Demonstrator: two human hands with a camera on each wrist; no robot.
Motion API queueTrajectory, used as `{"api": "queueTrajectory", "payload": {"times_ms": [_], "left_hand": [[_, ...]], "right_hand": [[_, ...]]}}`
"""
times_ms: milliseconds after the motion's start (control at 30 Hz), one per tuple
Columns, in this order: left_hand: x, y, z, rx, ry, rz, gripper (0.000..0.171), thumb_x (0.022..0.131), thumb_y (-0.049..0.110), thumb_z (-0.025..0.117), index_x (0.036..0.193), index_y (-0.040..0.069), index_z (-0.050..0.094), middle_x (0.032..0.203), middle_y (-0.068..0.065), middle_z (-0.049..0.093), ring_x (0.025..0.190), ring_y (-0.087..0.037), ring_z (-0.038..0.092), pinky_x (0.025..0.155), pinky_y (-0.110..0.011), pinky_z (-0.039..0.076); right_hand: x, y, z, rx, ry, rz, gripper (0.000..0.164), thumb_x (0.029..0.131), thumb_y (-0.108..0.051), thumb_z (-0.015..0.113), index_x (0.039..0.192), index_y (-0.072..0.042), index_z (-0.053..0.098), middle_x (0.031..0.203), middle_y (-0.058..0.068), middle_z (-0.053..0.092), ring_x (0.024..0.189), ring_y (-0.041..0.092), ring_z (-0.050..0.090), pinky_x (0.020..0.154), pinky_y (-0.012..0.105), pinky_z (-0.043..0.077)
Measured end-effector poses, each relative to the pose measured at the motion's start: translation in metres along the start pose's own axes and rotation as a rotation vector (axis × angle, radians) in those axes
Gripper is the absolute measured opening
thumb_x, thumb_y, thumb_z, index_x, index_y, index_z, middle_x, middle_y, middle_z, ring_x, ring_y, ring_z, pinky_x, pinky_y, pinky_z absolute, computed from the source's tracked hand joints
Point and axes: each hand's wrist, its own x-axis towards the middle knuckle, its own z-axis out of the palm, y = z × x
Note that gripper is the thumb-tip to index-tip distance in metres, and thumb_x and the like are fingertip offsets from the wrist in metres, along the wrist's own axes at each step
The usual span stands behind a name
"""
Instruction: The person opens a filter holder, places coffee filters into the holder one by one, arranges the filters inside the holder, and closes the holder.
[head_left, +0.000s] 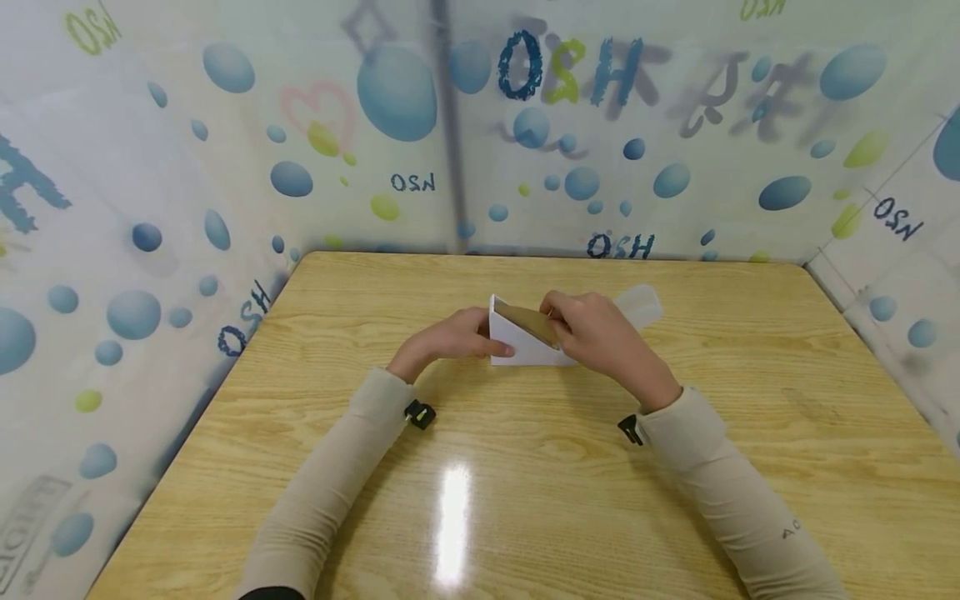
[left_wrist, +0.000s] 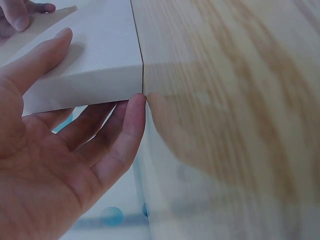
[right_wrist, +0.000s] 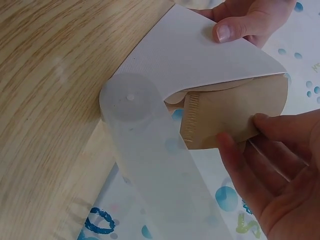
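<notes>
A white box (head_left: 519,348) with a slanted open top stands on the table at the centre of the head view. My left hand (head_left: 456,335) grips its taller end, thumb on the near face and fingers round the back. Between thumb and fingers, my right hand (head_left: 603,337) pinches a flat brown packet (right_wrist: 220,117) with a crimped edge. The packet juts partly from the box's opening, and its other end is hidden inside. By the box's low end, a frosted translucent plastic strip (right_wrist: 160,165) with a rounded end overlaps the white side in the right wrist view.
The wooden table (head_left: 525,500) runs back to a printed wall sheet (head_left: 480,150), with more sheeting at left and right. Black clips (head_left: 421,414) sit at both sleeve cuffs. A bright light reflection lies on the tabletop near the front.
</notes>
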Motion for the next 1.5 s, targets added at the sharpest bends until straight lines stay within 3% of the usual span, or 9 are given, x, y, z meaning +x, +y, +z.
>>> {"api": "queueTrajectory", "payload": {"times_ms": [467, 933, 1500], "left_hand": [[-0.0017, -0.0008, 0.0009, -0.002, 0.003, -0.013, 0.035, 0.098, 0.026, 0.071, 0.128, 0.011, 0.065, 0.113, -0.007, 0.074, 0.087, -0.017, 0.062, 0.074, -0.034, 0.052], [-0.0003, -0.0009, 0.0003, -0.003, -0.002, -0.007, 0.034, 0.097, 0.025, 0.072, 0.128, 0.012, 0.065, 0.116, -0.007, 0.074, 0.088, -0.016, 0.063, 0.073, -0.034, 0.052], [0.0008, -0.0012, -0.0008, -0.007, -0.003, 0.005, 0.032, 0.098, 0.025, 0.072, 0.126, 0.011, 0.065, 0.109, -0.007, 0.073, 0.081, -0.016, 0.058, 0.067, -0.029, 0.047]], "right_hand": [[-0.0008, 0.0004, 0.0044, 0.004, -0.019, 0.004, 0.007, 0.099, -0.005, 0.064, 0.101, -0.008, 0.07, 0.072, 0.002, 0.066, 0.051, 0.01, 0.045, 0.053, 0.028, 0.04], [-0.0006, 0.0017, 0.001, 0.001, -0.015, 0.025, 0.008, 0.101, -0.009, 0.063, 0.102, -0.008, 0.071, 0.076, 0.003, 0.071, 0.053, 0.009, 0.05, 0.056, 0.029, 0.044], [0.0018, 0.0002, 0.0087, -0.009, -0.073, 0.009, 0.009, 0.101, -0.007, 0.063, 0.101, -0.008, 0.071, 0.081, 0.006, 0.074, 0.056, 0.01, 0.054, 0.058, 0.03, 0.048]]}}
